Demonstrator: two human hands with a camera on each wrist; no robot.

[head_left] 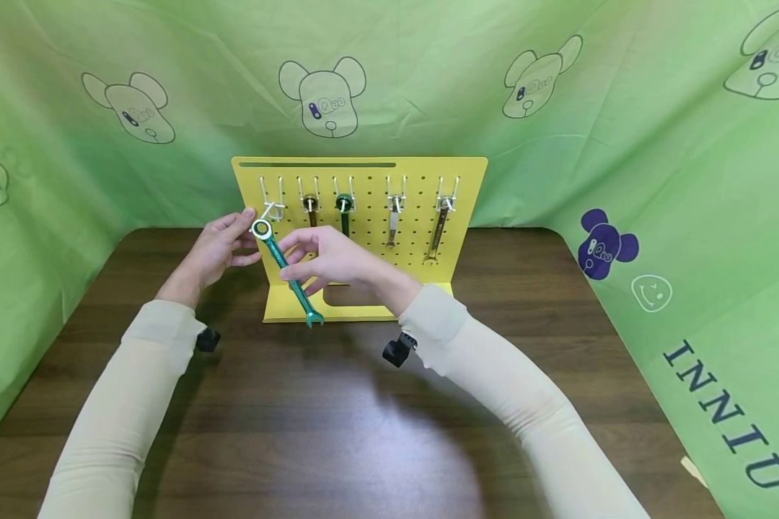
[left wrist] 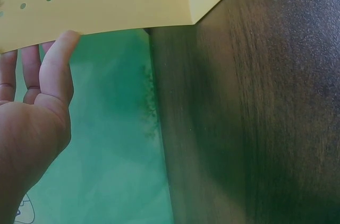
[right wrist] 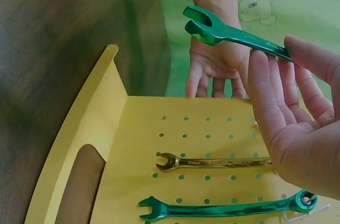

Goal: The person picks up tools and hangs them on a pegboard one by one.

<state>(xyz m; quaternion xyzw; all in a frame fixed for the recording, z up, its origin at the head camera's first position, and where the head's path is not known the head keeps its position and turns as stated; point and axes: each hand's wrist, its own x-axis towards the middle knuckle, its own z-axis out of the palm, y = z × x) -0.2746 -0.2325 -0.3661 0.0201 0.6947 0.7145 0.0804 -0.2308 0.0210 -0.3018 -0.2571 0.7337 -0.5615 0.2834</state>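
Note:
My right hand [head_left: 334,256] pinches a green combination wrench [head_left: 285,268] about its middle, thumb on one side and fingers on the other. The wrench is tilted: its ring end overlaps the leftmost hook [head_left: 273,209] in the head view, and its open end points down toward me. My left hand [head_left: 217,249] grips the left edge of the yellow pegboard [left wrist: 149,9], some fingertips hidden behind it. In the right wrist view, the held wrench's open jaw faces the camera, above a gold wrench [right wrist: 223,163] and another green wrench [right wrist: 218,210] on the board.
Two silver-looking wrenches, one short [head_left: 393,225] and one longer [head_left: 437,234], hang on hooks at the board's right. The board's foot [head_left: 279,311] stands on a dark wooden table [head_left: 337,418]. Green printed curtain [head_left: 428,94] encloses the back and sides.

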